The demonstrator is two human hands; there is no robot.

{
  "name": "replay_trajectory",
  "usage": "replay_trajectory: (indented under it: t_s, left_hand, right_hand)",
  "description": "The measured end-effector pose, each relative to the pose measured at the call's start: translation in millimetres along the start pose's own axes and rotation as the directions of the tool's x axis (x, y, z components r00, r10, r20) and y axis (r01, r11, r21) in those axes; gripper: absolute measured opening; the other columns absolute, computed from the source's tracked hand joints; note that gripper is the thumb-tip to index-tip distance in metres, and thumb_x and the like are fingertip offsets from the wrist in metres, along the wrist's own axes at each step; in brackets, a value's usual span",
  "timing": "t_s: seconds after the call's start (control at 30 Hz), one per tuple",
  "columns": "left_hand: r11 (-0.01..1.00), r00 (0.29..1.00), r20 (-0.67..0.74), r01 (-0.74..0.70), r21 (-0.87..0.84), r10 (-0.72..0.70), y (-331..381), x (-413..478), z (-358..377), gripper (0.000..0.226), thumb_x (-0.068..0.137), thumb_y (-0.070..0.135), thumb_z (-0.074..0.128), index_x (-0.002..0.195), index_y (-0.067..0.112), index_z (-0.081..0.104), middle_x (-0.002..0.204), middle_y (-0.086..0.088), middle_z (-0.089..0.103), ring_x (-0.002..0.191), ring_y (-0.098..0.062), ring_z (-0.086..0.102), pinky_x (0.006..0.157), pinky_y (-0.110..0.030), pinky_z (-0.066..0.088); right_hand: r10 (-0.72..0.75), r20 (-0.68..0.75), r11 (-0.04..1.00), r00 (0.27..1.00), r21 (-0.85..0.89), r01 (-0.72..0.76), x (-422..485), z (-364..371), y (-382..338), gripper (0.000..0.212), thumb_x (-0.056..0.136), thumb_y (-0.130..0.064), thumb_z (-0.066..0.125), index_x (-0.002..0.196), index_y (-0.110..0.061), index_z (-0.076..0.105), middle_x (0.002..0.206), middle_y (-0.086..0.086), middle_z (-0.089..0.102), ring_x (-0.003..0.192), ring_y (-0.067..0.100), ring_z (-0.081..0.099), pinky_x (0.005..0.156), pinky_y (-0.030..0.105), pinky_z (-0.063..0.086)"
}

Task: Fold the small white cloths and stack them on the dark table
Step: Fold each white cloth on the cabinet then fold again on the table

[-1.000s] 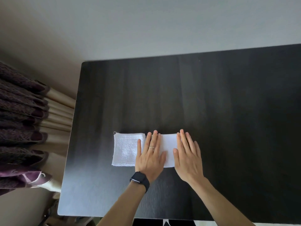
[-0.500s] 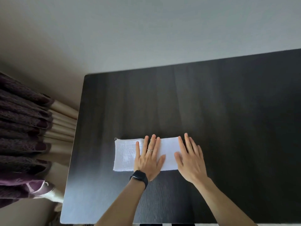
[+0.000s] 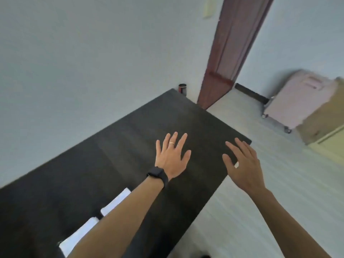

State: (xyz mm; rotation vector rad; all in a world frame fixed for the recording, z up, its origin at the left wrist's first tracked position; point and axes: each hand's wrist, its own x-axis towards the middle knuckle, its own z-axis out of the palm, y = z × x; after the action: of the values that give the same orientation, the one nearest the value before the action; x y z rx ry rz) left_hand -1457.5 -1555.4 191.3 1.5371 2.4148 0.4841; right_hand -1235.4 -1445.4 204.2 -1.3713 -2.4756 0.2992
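Two empty hands spread above a dark table [image 3: 121, 146], with white cloths lying behind them.
Left hand [image 3: 172, 157], wearing a black watch [image 3: 157, 174], has straight, splayed fingers and grasps nothing. Right hand [image 3: 242, 164] is likewise released, at the table's right edge. One white cloth [image 3: 116, 202] and a second white cloth [image 3: 78, 237] lie flat at lower left, just beside each other, partly hidden by the left forearm.
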Motion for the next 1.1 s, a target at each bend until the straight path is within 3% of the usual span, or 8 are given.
replay_trajectory:
  t_s: [0.07, 0.13, 0.23, 0.33, 0.6, 0.8, 1.0, 1.1]
  left_hand:
    - [0.984, 0.984, -0.038, -0.173, 0.031, 0.174, 67, 31, -22, 0.061, 0.101, 0.057, 0.025, 0.157, 0.039, 0.008, 0.166, 0.000, 0.012, 0.153, -0.025, -0.001, 0.121, -0.058, 0.000]
    - [0.956, 0.952, -0.084, -0.291, 0.042, 0.293, 127, 48, -36, 0.063, 0.100, 0.059, 0.026, 0.157, 0.039, 0.007, 0.166, -0.001, 0.013, 0.153, -0.024, -0.004, 0.120, -0.058, -0.001]
    - [0.855, 0.852, -0.078, -0.513, 0.079, 0.518, 233, 57, -46, 0.066, 0.099, 0.062, 0.028, 0.156, 0.043, 0.003, 0.167, 0.002, 0.003, 0.152, -0.022, -0.011, 0.120, -0.059, -0.004]
    - [0.756, 0.752, -0.079, -0.649, 0.084, 0.654, 330, 58, -40, 0.064, 0.098, 0.064, 0.028, 0.154, 0.047, 0.003, 0.166, 0.008, -0.006, 0.152, -0.019, -0.014, 0.119, -0.055, -0.008]
    - [0.654, 0.646, -0.107, -0.755, 0.059, 0.756, 552, 65, 3, 0.064, 0.095, 0.068, 0.023, 0.153, 0.050, 0.001, 0.166, 0.009, -0.008, 0.151, -0.015, -0.016, 0.119, -0.055, -0.011]
    - [0.616, 0.609, -0.116, -0.787, 0.035, 0.784, 683, 86, 24, 0.063, 0.096, 0.067, 0.026, 0.153, 0.051, 0.003, 0.165, 0.012, -0.013, 0.150, -0.012, -0.018, 0.119, -0.055, -0.010]
    - [0.572, 0.559, -0.178, -0.820, 0.026, 0.810, 795, 139, 51, 0.064, 0.096, 0.069, 0.027, 0.153, 0.051, 0.002, 0.165, 0.012, -0.013, 0.150, -0.011, -0.018, 0.120, -0.053, -0.010]
    - [0.544, 0.531, -0.189, -0.838, 0.024, 0.826, 854, 179, 69, 0.064, 0.096, 0.068, 0.027, 0.152, 0.051, 0.002, 0.165, 0.011, -0.012, 0.150, -0.011, -0.019, 0.120, -0.053, -0.011]
  right_hand:
    - [0.113, -0.138, 0.993, 0.984, -0.026, -0.117, -8, -55, 36, 0.052, 0.098, -0.057, 0.036, 0.143, -0.034, 0.047, 0.158, -0.004, 0.034, 0.148, 0.023, 0.025, 0.118, 0.047, 0.024]
    - [0.116, -0.311, 0.992, 0.943, -0.010, -0.126, -19, -101, 69, 0.049, 0.099, -0.055, 0.039, 0.139, -0.030, 0.055, 0.153, 0.000, 0.044, 0.143, 0.027, 0.033, 0.113, 0.052, 0.035]
    - [0.209, -0.510, 0.976, 0.834, 0.057, -0.209, -48, -166, 130, 0.049, 0.095, -0.052, 0.046, 0.134, -0.027, 0.059, 0.145, 0.001, 0.052, 0.139, 0.029, 0.038, 0.106, 0.053, 0.042]
    - [0.281, -0.601, 0.951, 0.748, 0.071, -0.300, -76, -220, 187, 0.050, 0.094, -0.053, 0.044, 0.134, -0.027, 0.059, 0.144, -0.001, 0.054, 0.139, 0.027, 0.038, 0.107, 0.051, 0.041]
    - [0.365, -0.682, 0.902, 0.634, 0.091, -0.422, -120, -333, 341, 0.044, 0.097, -0.049, 0.050, 0.138, -0.033, 0.054, 0.143, -0.008, 0.054, 0.140, 0.020, 0.036, 0.106, 0.049, 0.041]
    - [0.372, -0.677, 0.877, 0.635, 0.033, -0.479, -117, -403, 451, 0.056, 0.093, -0.061, 0.035, 0.142, -0.037, 0.046, 0.145, -0.013, 0.050, 0.142, 0.017, 0.033, 0.106, 0.049, 0.040]
    - [0.389, -0.707, 0.842, 0.591, 0.013, -0.540, -91, -452, 559, 0.049, 0.097, -0.054, 0.045, 0.142, -0.035, 0.047, 0.145, -0.012, 0.051, 0.141, 0.017, 0.033, 0.108, 0.046, 0.037]
    - [0.386, -0.726, 0.826, 0.569, -0.003, -0.564, -65, -474, 617, 0.055, 0.094, -0.061, 0.036, 0.140, -0.035, 0.049, 0.143, -0.011, 0.053, 0.139, 0.019, 0.036, 0.107, 0.050, 0.039]
